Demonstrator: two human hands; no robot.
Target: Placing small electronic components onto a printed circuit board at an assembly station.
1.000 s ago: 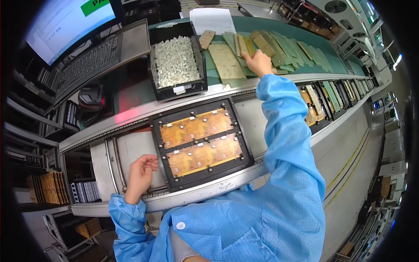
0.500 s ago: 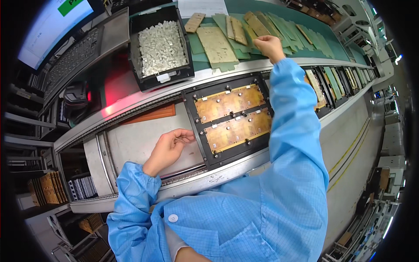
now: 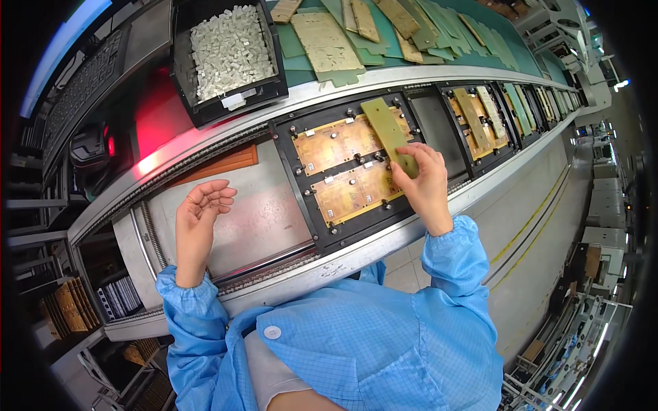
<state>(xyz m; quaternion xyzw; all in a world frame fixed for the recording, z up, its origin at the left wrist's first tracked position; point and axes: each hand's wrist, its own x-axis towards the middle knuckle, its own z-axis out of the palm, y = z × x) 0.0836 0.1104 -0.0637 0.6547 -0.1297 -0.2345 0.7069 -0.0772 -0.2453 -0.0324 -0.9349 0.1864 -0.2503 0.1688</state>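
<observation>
My right hand [image 3: 423,179] grips a long olive-green strip board [image 3: 387,133] by its near end and holds it slanted over the right side of a black carrier frame [image 3: 284,149]. That frame sits on the conveyor and carries two orange circuit boards [image 3: 343,164]. My left hand [image 3: 199,218] hovers palm up over the pale conveyor bed [image 3: 260,219], left of the frame. Its fingers are curled loosely and hold nothing. Both forearms are in light blue sleeves.
A black bin of small white parts [image 3: 229,48] stands behind the conveyor. Several green and tan boards [image 3: 356,34] lie on the far shelf. Further carrier frames with boards [image 3: 480,113] follow to the right. A red-lit patch [image 3: 147,130] lies to the left. Racks [image 3: 82,301] stand below left.
My right hand has come back from the far shelf with a green strip board and now holds it over the carrier frame. My left hand lifted off the conveyor rail and turned palm up.
</observation>
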